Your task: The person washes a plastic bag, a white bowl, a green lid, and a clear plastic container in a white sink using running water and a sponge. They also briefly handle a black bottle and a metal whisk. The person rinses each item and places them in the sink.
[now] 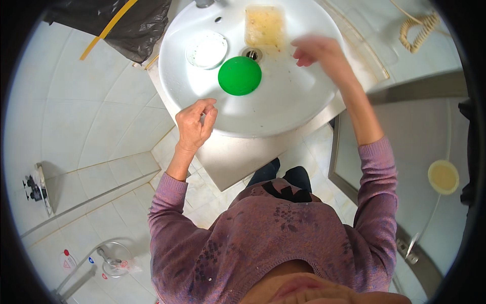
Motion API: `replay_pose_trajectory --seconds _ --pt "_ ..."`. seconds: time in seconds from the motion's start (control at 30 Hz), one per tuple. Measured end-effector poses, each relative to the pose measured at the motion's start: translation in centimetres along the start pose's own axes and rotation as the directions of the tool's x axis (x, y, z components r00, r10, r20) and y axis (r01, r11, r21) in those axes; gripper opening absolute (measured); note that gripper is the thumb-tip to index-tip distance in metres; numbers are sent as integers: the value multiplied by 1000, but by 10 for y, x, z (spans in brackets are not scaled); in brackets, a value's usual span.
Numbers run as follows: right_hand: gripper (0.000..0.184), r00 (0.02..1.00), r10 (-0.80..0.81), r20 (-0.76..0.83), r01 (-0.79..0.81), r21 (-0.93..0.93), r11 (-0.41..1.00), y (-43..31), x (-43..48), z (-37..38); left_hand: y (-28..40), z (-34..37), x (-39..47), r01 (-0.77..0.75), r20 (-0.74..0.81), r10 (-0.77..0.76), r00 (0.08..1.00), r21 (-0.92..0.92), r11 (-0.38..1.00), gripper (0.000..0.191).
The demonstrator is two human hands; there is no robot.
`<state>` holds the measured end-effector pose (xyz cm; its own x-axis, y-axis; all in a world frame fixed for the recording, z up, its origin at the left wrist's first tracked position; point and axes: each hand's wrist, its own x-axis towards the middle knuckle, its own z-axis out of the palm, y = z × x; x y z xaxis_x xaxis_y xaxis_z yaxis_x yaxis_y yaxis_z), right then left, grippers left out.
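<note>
My left hand [196,123] is loosely curled at the near left rim of a white ceramic washbasin [265,117], with nothing visible in it. Over the basin's right side, my right hand [317,55] is blurred, its fingers partly bent and apart, and no object shows in it. A round green plastic bowl or lid [240,76] lies just in front of the metal drain [252,54]. To its left is a round white dish [207,50] with dark specks. Behind the drain sits a rectangular yellowish container [265,26] with small bits on it; its contents are unclear.
The faucet base [205,3] is cut off at the top. Black plastic sheeting [133,30] hangs at the upper left. A coiled cord [417,32] lies at the upper right. A framed glass door [395,152] stands to the right; a wall shower mixer [108,256] is at lower left.
</note>
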<state>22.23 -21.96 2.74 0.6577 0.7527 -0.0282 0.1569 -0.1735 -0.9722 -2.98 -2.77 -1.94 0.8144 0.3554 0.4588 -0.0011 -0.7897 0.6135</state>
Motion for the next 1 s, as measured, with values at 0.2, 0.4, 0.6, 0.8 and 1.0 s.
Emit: replay_pose_trajectory --seconds 0.2,0.4,0.6,0.8,1.0 --pt "21 988 -53 145 75 -156 985 -3 86 -3 -9 -5 45 657 47 -656 753 -108 746 37" --pt "38 805 -550 222 592 -245 768 -47 166 10 -44 19 81 917 120 -924 363 -223 331 41" --pt "64 523 -799 296 820 -432 376 -99 207 37 -65 31 101 962 227 -970 89 -271 25 34" --pt "59 512 -660 549 845 -461 272 -116 225 74 -65 48 106 932 161 -977 138 -354 73 24" --pt "42 423 -775 470 645 -756 -107 -106 233 98 -49 50 115 924 109 -962 249 -324 203 21"
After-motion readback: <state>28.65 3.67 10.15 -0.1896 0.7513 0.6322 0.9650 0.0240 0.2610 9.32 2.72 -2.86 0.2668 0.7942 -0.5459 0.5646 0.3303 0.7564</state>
